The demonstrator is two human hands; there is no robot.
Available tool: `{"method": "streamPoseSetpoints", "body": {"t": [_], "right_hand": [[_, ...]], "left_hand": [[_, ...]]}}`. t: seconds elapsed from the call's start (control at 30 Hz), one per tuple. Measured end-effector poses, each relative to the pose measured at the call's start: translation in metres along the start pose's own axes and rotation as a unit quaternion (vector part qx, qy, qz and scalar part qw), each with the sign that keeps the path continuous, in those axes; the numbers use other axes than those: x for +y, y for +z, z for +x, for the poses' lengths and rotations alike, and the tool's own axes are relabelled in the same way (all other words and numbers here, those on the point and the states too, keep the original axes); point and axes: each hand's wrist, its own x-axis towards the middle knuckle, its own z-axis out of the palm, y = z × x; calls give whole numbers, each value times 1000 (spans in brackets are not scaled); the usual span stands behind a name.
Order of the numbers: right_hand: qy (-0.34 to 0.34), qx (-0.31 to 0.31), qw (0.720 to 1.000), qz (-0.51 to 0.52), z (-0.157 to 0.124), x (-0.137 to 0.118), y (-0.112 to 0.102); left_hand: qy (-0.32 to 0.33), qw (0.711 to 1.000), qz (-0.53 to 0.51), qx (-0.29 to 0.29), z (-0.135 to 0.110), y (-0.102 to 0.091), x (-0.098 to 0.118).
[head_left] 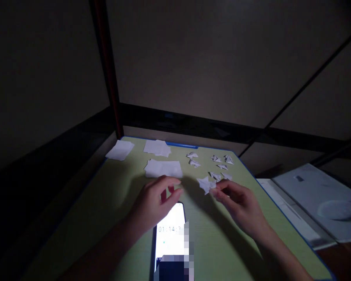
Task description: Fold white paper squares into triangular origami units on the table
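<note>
Between the thumb and fingers of my right hand is a small folded white paper piece with several points, like a paper star. My left hand hovers left of it, thumb and fingers apart, nothing between them. Just below that hand lies a phone with a lit screen showing a timer. Beyond the right hand, several small folded paper pieces rest on the green table. A stack of white paper sheets lies just past my left hand.
Two more paper stacks lie at the back, one at the far left and one near the middle. A dark wall rises behind the table. To the right stands a white box, lower than the tabletop.
</note>
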Motion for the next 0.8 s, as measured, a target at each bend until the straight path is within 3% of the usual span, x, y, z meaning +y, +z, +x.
{"method": "streamPoseSetpoints", "body": {"t": [0.2,0.27,0.33,0.57,0.8], "right_hand": [[48,139,989,-22,19,28,-87],[77,151,985,-25,28,42,-110],[127,119,984,-25,36,58,-125],[306,9,950,-59,49,112,-129],[374,-44,919,-115,54,123,-127]], "left_hand": [[22,999,41,5,2,-3,-6],[29,998,58,-9,2,-3,-7],[27,997,65,-19,2,-4,-7],[3,998,59,-25,3,-5,-10],[6,997,69,-31,5,-6,-11]]}}
